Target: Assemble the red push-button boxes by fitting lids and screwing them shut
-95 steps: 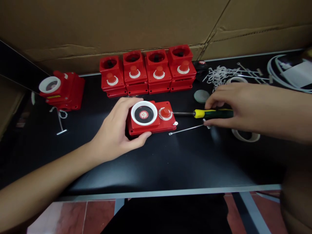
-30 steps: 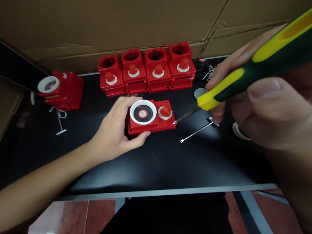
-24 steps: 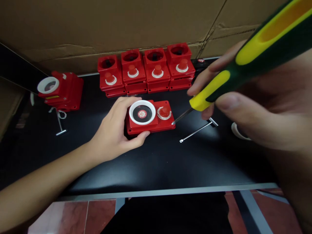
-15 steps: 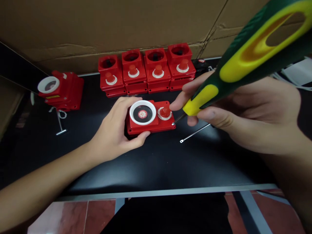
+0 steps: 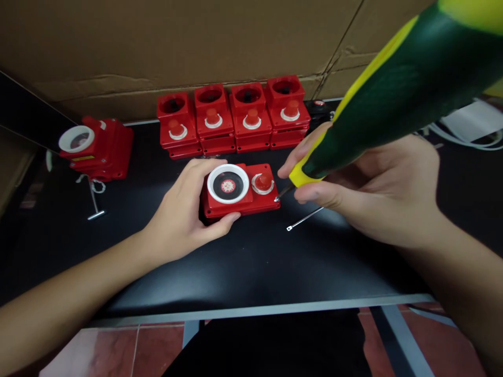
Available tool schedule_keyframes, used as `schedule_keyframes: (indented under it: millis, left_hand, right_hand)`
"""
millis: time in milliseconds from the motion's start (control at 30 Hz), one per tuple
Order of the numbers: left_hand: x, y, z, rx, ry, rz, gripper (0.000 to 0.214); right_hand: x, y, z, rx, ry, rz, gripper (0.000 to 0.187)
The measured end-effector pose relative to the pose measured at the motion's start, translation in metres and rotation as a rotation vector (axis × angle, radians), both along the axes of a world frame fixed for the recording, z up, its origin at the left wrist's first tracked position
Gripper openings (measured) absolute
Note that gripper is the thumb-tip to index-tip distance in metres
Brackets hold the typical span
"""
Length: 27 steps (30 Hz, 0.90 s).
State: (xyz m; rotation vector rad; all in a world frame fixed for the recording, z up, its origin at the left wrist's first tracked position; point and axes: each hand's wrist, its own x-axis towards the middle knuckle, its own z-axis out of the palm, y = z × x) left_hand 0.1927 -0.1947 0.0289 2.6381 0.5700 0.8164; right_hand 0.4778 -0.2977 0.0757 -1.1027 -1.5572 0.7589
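Observation:
My left hand (image 5: 184, 212) grips the left end of a red box (image 5: 245, 209), thumb along its front and fingers behind. The box lies on the black tabletop, with a white ring (image 5: 211, 183) around a dark round window and a red knob (image 5: 264, 181) in a white collar. Between the thumb and fingers of my right hand (image 5: 377, 183) is a large green and yellow screwdriver (image 5: 377, 110), slanting down to the left. Its tip meets a small silver screw (image 5: 277, 199) at the box's front right corner.
Several similar red boxes (image 5: 251, 137) stand in a row behind, against cardboard (image 5: 196, 42). At left sits another red box (image 5: 113, 152) with a small T-shaped metal rod (image 5: 96, 214) hanging from it. A thin metal rod (image 5: 304, 219) lies right of centre. White cable (image 5: 467, 139) is at far right.
The screwdriver handle has turned about its axis, showing more green now. My right hand has rotated with it and shifted left. My left hand still holds the box in place.

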Motion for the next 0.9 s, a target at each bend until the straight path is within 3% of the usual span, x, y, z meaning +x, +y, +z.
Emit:
schedule_keyframes:
  millis: [133, 333, 567, 900]
  left_hand:
    - [0.0, -0.001, 0.001, -0.004, 0.009, 0.01, 0.066]
    - [0.0, -0.002, 0.001, -0.038, -0.002, 0.013, 0.066]
    - [0.0, -0.003, 0.002, -0.046, 0.014, 0.023, 0.065]
    - [0.0, -0.004, 0.003, -0.016, 0.023, 0.026, 0.064]
  right_hand:
    - [0.0, 0.007, -0.008, 0.09, 0.124, 0.029, 0.035]
    - [0.0, 0.006, -0.007, -0.008, 0.241, 0.177, 0.032]
    - [0.003, -0.003, 0.004, -0.086, 0.223, 0.193, 0.033]
    - [0.007, -0.002, 0.001, -0.095, 0.261, 0.277, 0.028]
